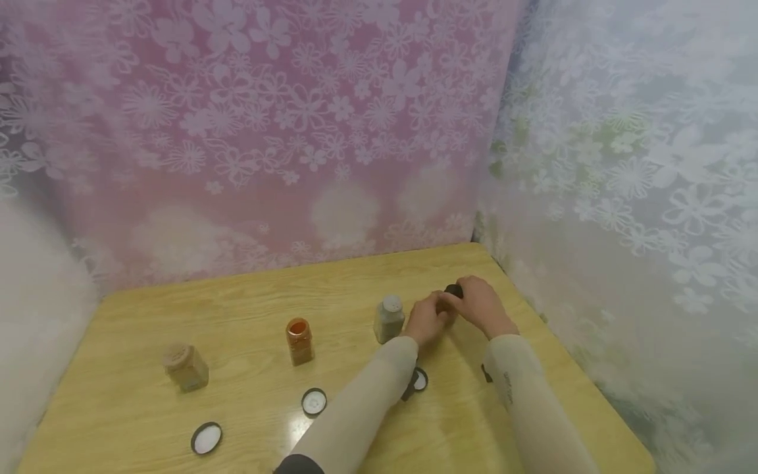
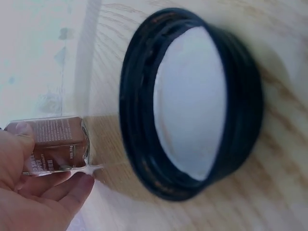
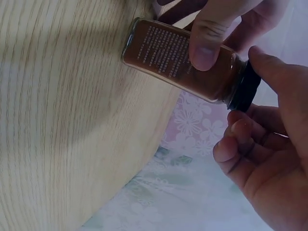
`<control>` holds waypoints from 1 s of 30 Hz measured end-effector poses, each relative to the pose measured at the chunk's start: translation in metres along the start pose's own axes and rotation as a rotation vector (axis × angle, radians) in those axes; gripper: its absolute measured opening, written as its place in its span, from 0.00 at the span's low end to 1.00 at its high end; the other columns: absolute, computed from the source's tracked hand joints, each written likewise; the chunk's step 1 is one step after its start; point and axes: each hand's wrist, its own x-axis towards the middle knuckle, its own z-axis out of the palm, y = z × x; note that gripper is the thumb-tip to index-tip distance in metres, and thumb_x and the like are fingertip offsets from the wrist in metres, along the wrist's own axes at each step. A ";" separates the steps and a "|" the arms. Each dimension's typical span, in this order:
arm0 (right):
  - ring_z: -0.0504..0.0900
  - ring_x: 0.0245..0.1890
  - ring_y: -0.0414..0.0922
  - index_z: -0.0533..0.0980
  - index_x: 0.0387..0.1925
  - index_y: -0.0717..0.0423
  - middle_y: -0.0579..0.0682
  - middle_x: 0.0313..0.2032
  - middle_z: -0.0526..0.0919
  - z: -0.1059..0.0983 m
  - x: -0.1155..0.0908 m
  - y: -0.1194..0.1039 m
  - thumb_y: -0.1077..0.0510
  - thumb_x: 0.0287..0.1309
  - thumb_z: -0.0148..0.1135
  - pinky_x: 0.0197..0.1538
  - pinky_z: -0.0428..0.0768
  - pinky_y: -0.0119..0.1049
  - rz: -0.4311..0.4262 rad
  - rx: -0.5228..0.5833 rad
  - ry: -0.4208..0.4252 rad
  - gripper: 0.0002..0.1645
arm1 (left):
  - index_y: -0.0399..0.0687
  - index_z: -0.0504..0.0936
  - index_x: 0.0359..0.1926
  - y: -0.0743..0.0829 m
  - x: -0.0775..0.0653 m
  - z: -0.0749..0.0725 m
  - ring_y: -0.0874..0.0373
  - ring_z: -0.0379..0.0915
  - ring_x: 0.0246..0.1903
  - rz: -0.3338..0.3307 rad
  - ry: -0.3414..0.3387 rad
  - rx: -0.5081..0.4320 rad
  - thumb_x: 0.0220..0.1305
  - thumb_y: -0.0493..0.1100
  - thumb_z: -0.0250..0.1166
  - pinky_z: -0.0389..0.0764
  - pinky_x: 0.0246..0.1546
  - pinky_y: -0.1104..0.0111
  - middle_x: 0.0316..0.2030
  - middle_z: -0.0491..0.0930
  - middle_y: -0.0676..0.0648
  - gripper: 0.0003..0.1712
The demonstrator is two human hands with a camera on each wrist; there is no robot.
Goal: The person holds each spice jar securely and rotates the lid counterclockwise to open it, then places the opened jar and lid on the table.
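Observation:
In the right wrist view, a glass spice jar [image 3: 168, 55] of reddish-brown powder with white print leans over the table. My left hand [image 1: 426, 321] grips its body, thumb across the printed side. At the jar's top, my right hand [image 1: 481, 306] pinches the black lid [image 3: 246, 86] between thumb and fingers; the lid sits on the neck. Just left of my left hand stands a square jar [image 1: 388, 324] with a pale shaker top. Close to the left wrist camera lies a loose black lid [image 2: 243, 101] with a white liner, inside facing up.
An orange jar [image 1: 300, 345], its mouth uncovered, stands at mid-table. Further left is a tan jar [image 1: 188, 370] with a beige top. Two black-rimmed lids, one front left [image 1: 206, 438] and one nearer the middle [image 1: 314, 402], lie on the wooden table [image 1: 249, 316]. Floral curtains [image 1: 331, 131] surround it.

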 end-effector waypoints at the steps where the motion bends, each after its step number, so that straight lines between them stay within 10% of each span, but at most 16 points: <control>1: 0.78 0.30 0.52 0.79 0.43 0.66 0.62 0.36 0.82 0.001 -0.001 0.001 0.43 0.75 0.63 0.32 0.74 0.41 -0.008 -0.004 0.001 0.26 | 0.44 0.69 0.77 0.000 0.000 0.002 0.46 0.74 0.70 0.004 -0.004 0.003 0.78 0.40 0.62 0.76 0.72 0.54 0.71 0.77 0.42 0.30; 19: 0.71 0.31 0.51 0.77 0.48 0.73 0.60 0.37 0.73 0.007 0.002 0.009 0.51 0.78 0.60 0.37 0.74 0.46 -0.115 -0.021 0.032 0.24 | 0.50 0.67 0.76 -0.003 0.006 -0.004 0.45 0.76 0.68 0.044 -0.054 0.077 0.79 0.45 0.60 0.79 0.69 0.54 0.68 0.79 0.41 0.29; 30: 0.79 0.43 0.57 0.68 0.73 0.69 0.68 0.53 0.74 0.001 -0.005 0.009 0.58 0.78 0.57 0.47 0.82 0.52 -0.116 0.070 -0.080 0.29 | 0.51 0.68 0.78 -0.006 0.006 -0.006 0.49 0.77 0.68 0.033 -0.071 0.035 0.78 0.53 0.62 0.78 0.70 0.56 0.69 0.79 0.46 0.33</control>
